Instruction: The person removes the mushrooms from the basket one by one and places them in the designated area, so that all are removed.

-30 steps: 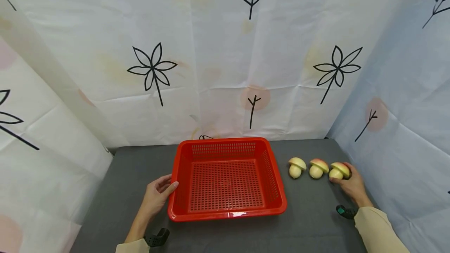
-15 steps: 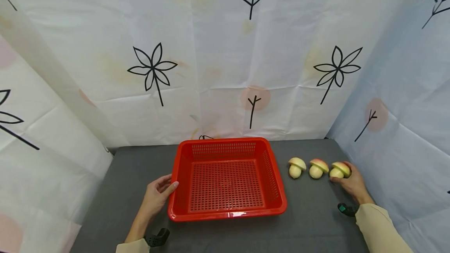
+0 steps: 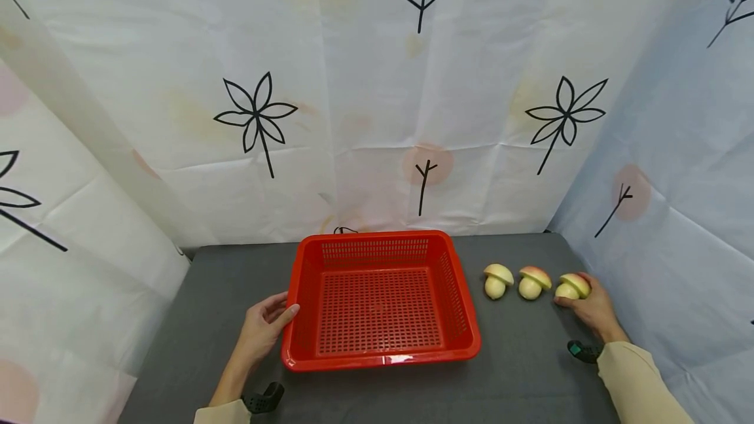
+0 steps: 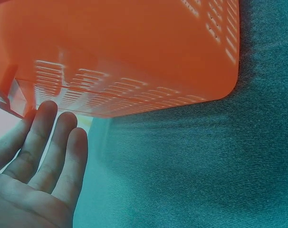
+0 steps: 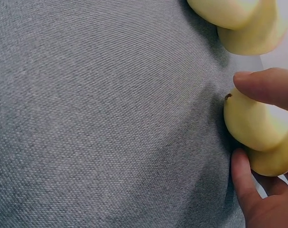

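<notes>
A red plastic basket point(image 3: 377, 366) with slotted walls stands on the grey table. At its left side, my left hand point(image 3: 265, 329) holds the rim, thumb on top and fingers against the outer wall; the left wrist view shows those fingers point(image 4: 77, 147) fairly straight beside the slots. To the basket's right lie three mushrooms, pale yellow with domed caps: the left one point(image 3: 496, 281), the reddish-capped middle one point(image 3: 533, 282) and the right one point(image 3: 571, 286). My right hand point(image 3: 595, 313) grips the right mushroom point(image 5: 258, 118) between thumb and fingers. Whether it touches the table is unclear.
The grey tabletop point(image 3: 506, 378) is bounded by white printed cloth point(image 3: 365, 84) at the back and on both sides. The right cloth point(image 3: 677, 267) hangs close to my right forearm. A thin dark cord point(image 3: 344, 229) shows behind the basket.
My right hand and the right mushroom have shifted slightly to the right, and the gap to the middle mushroom has widened a little. Left hand and basket have not moved.
</notes>
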Tool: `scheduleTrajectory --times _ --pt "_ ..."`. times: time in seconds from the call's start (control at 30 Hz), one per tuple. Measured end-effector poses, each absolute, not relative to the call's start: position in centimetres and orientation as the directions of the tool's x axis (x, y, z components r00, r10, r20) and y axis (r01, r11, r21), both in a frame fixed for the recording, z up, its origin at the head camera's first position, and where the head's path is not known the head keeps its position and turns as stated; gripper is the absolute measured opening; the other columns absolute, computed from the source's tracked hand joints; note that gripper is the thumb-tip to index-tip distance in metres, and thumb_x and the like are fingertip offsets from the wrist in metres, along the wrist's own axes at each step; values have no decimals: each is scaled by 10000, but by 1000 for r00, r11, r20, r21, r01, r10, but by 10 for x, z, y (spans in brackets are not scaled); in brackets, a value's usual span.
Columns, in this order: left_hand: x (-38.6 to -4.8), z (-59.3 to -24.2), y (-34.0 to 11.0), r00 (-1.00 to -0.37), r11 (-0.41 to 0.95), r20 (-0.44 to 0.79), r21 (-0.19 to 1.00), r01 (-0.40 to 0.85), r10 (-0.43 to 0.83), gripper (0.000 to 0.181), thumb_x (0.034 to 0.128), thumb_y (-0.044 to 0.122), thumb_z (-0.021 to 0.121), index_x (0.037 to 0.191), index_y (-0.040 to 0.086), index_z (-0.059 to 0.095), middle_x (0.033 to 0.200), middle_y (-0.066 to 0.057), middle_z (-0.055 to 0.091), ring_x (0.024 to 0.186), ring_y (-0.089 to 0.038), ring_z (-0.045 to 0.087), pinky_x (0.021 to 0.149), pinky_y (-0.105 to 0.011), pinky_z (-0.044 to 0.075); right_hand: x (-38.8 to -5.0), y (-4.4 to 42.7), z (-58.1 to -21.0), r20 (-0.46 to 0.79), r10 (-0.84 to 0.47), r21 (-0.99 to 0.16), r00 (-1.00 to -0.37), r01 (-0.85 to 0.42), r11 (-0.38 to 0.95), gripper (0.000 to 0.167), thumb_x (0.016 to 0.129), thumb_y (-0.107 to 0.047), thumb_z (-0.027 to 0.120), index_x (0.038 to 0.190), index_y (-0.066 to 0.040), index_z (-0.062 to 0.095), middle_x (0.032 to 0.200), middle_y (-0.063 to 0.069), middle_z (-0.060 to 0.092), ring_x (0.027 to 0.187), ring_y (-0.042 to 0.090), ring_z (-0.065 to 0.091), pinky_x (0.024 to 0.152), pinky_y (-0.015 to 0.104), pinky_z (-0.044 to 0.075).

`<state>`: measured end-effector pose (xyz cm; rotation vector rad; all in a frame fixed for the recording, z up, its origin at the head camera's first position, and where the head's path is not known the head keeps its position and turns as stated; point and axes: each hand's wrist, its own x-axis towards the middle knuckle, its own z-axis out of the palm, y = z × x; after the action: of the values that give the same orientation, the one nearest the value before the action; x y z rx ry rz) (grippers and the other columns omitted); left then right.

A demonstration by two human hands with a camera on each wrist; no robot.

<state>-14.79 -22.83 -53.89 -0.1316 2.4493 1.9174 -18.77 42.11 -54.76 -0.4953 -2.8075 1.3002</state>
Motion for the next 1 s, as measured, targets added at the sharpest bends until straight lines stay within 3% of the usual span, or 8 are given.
scheduleTrajectory --times 0.37,0.7,1.0 --pt "-149 -538 -228 -994 231 -102 967 -110 -46 537 950 229 746 1387 -23 562 1243 -208 657 1082 -301 675 862 -327 590 -188 427 -546 -113 199 -743 -974 215 634 954 891 -115 748 1548 136 104 1480 454 197 1296 597 297 1022 666 314" --pt "-148 -537 -227 -995 238 -90 966 -100 -54 515 952 197 742 1376 -38 566 1221 -214 662 1060 -283 683 848 -319 593 -185 425 -543 -158 230 -742 -960 270 614 979 924 -171 733 1533 171 46 1494 447 173 1279 581 319 1029 656 336" --pt "-149 -539 -228 -993 223 -103 968 -111 -49 526 947 212 749 1380 -24 568 1240 -206 658 1072 -273 678 857 -322 592 -177 421 -541 -169 284 -787 -944 302 537 1033 946 -210 717 1549 132 -48 1530 461 124 1353 583 272 1065 648 313"
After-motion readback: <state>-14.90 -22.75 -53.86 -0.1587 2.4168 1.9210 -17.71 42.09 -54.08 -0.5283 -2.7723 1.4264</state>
